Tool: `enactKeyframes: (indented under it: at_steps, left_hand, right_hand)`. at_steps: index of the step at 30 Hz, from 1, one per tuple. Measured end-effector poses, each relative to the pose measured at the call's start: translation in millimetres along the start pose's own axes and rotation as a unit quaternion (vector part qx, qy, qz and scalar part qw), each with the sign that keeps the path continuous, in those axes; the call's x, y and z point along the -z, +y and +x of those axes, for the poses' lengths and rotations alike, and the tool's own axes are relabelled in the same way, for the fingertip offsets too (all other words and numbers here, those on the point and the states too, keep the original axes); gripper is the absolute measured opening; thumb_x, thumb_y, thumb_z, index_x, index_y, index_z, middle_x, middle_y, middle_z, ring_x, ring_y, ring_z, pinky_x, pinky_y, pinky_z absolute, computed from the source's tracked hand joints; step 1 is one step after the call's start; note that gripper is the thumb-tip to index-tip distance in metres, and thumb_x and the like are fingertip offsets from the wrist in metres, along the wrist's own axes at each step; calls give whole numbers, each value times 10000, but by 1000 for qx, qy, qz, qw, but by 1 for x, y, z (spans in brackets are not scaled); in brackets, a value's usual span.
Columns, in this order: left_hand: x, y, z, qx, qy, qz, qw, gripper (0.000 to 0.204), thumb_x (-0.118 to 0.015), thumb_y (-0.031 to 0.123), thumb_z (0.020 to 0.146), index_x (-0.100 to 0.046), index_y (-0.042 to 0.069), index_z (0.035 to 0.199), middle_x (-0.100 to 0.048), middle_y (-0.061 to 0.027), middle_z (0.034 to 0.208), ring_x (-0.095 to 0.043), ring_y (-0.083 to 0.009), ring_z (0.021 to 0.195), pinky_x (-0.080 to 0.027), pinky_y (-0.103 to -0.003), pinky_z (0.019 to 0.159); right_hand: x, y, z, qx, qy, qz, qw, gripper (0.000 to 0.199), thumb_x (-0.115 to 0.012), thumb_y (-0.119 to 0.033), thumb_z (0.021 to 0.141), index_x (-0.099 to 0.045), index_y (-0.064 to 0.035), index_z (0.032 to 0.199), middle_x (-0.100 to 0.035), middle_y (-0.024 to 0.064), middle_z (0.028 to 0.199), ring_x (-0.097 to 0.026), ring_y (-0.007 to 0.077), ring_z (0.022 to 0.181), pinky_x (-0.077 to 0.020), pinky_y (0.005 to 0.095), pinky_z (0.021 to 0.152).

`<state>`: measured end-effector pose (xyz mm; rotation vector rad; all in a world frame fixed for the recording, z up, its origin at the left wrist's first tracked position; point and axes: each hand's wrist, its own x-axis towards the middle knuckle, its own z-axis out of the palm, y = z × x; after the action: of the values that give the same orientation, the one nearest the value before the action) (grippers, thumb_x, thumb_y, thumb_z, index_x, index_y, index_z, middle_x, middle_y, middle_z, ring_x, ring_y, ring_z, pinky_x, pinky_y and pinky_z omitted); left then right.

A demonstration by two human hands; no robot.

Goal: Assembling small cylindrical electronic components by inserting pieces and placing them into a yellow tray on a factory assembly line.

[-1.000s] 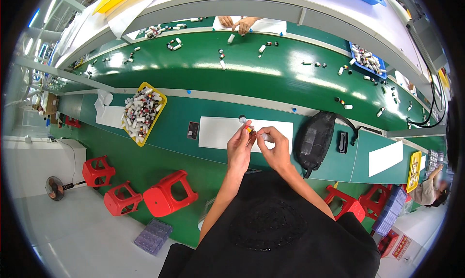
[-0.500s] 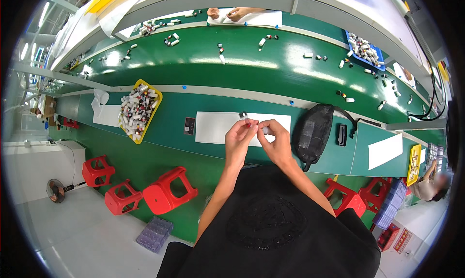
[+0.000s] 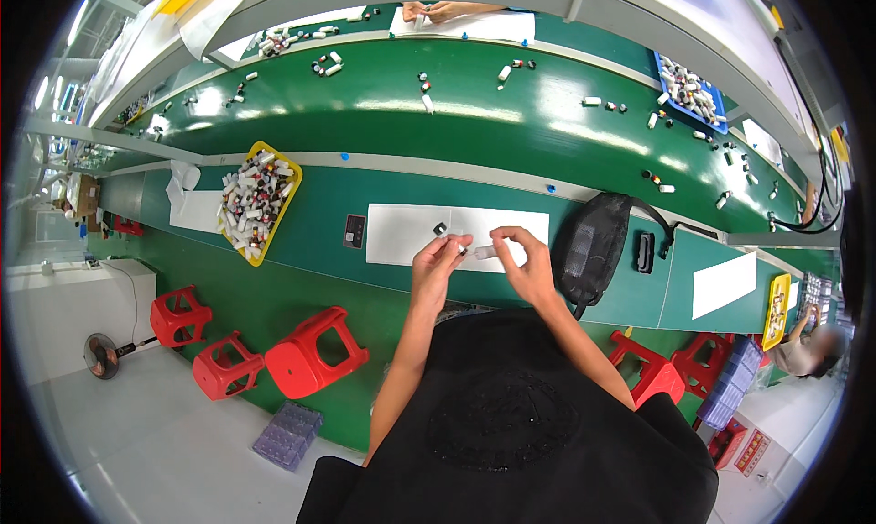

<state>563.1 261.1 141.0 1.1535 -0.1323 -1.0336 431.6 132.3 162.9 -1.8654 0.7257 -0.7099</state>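
My left hand [image 3: 436,267] is closed over the white paper sheet [image 3: 391,236], pinching a small white-and-black cylindrical piece [image 3: 460,248] at its fingertips. A little to the right, my right hand [image 3: 527,267] has its thumb and forefinger curled together. By those fingertips is a small, pale, translucent cylinder [image 3: 486,252], which the hand seems to grip; the exact contact is hard to make out. A small black cap-like part [image 3: 440,228] rests on the paper just beyond my left fingers.
A yellow tray [image 3: 297,188] heaped with small white-and-black bottles stands left on the green table; a dark flat device [image 3: 354,232] lies nearer. At right sit a black bag [image 3: 589,255] and a black holder [image 3: 645,252]. Beyond, loose bottles dot the green belt [image 3: 365,95]; another person's hands [image 3: 443,13] work there.
My hands have drawn apart, the left moving slightly left and nearer. The red bit at my left fingertips no longer shows; the white-and-black piece and the translucent cylinder are now visible between my hands.
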Motion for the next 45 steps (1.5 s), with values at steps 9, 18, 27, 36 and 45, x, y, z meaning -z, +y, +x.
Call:
enactKeyframes:
  at_steps: [9, 18, 27, 36, 45]
  left_hand:
    - [111, -74, 52, 39, -45, 127, 990, 206, -594, 165, 994, -685, 11, 1097, -704, -65, 1129, -585, -89, 987, -428, -260, 891]
    - [124, -101, 69, 61, -23, 116, 991, 242, -597, 145, 987, -678, -20, 1143, -702, -73, 1129, -587, -118, 1064, -415, -291, 984]
    - [130, -99, 74, 54, -11, 109, 993, 218, -609, 122, 974, -690, -17, 1122, -705, -71, 1107, -602, -132, 1062, -424, -291, 977]
    - [123, -104, 77, 47, -12, 92, 995, 217, -618, 136, 972, -698, -9, 1112, -702, -61, 1112, -601, -122, 1047, -427, -276, 942]
    - [124, -91, 71, 105, 42, 29, 993, 262, -600, 146, 988, -655, -21, 1182, -682, -80, 1175, -631, -140, 1049, -490, -260, 917]
  right_hand:
    - [-92, 128, 12, 19, -148, -246, 958, 263, -648, -79, 861, -670, -19, 1116, -655, 158, 1014, -653, 323, 896, -543, 404, 777]
    - [-115, 137, 0, -34, -114, -153, 981, 222, -669, -96, 862, -668, -7, 1065, -637, 153, 970, -657, 307, 837, -540, 402, 746]
    - [-126, 136, 9, -164, -116, -5, 980, 130, -639, -107, 907, -634, 11, 961, -658, 151, 903, -658, 295, 774, -526, 378, 707]
    - [-119, 140, -1, -44, -101, -71, 991, 123, -530, -90, 983, -567, 25, 1004, -647, 155, 828, -658, 229, 713, -522, 361, 649]
    - [-57, 51, 65, -70, -66, -14, 995, 116, -606, -74, 946, -622, 40, 947, -694, 142, 848, -694, 216, 738, -545, 337, 691]
